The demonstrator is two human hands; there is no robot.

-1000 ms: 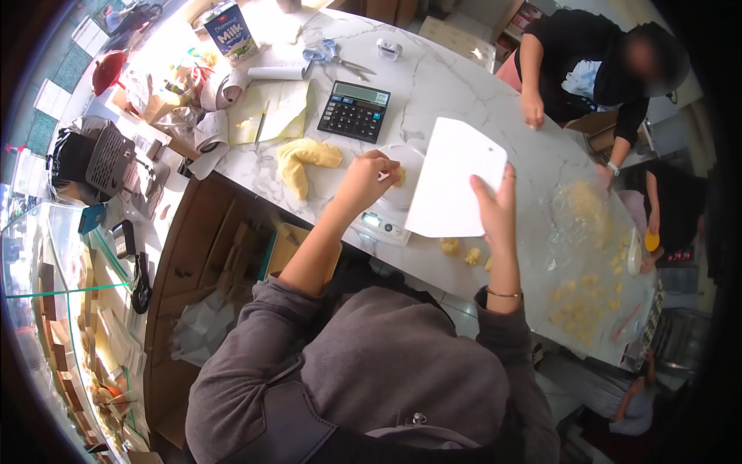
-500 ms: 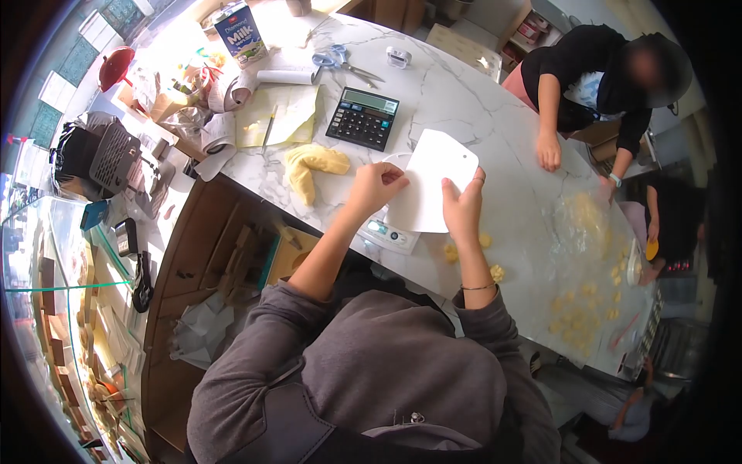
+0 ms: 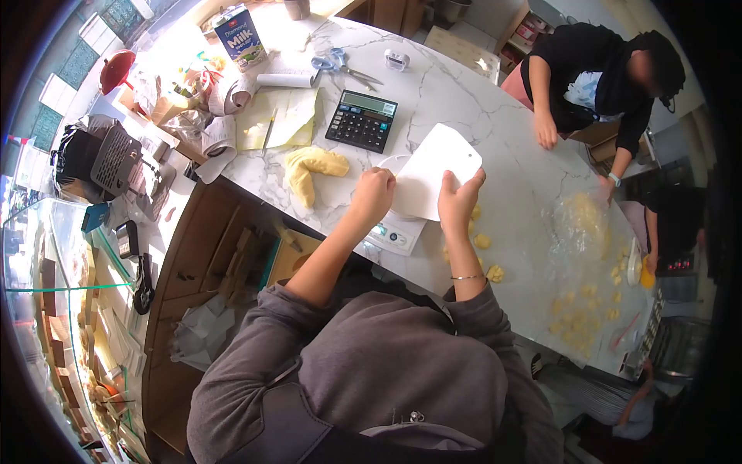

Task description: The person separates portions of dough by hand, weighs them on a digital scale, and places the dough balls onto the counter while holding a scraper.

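Observation:
My right hand (image 3: 459,199) grips a white plastic dough scraper (image 3: 439,172) by its lower right edge, thumb on top. A small round hole shows near the scraper's right corner. My left hand (image 3: 373,193) is closed at the scraper's left side; whatever its fingers hold, if anything, is hidden. Both hands are above a white digital kitchen scale (image 3: 396,238), partly covered by the scraper. To the left of my left hand, a bent piece of yellow dough (image 3: 311,168) lies on the marble-patterned table (image 3: 495,127). Small dough pieces (image 3: 495,273) lie by my right forearm.
A calculator (image 3: 362,120), scissors (image 3: 345,65), a pen on yellowish paper (image 3: 290,116) and a milk carton (image 3: 240,39) are beyond my hands. At right, plastic film (image 3: 580,309) lies with many dough pieces. A co-worker (image 3: 587,85) leans over the far side.
The scraper has shifted slightly up and to the right with my right hand. My left hand has turned and its fingers have curled in more. The co-worker's near hand moved slightly.

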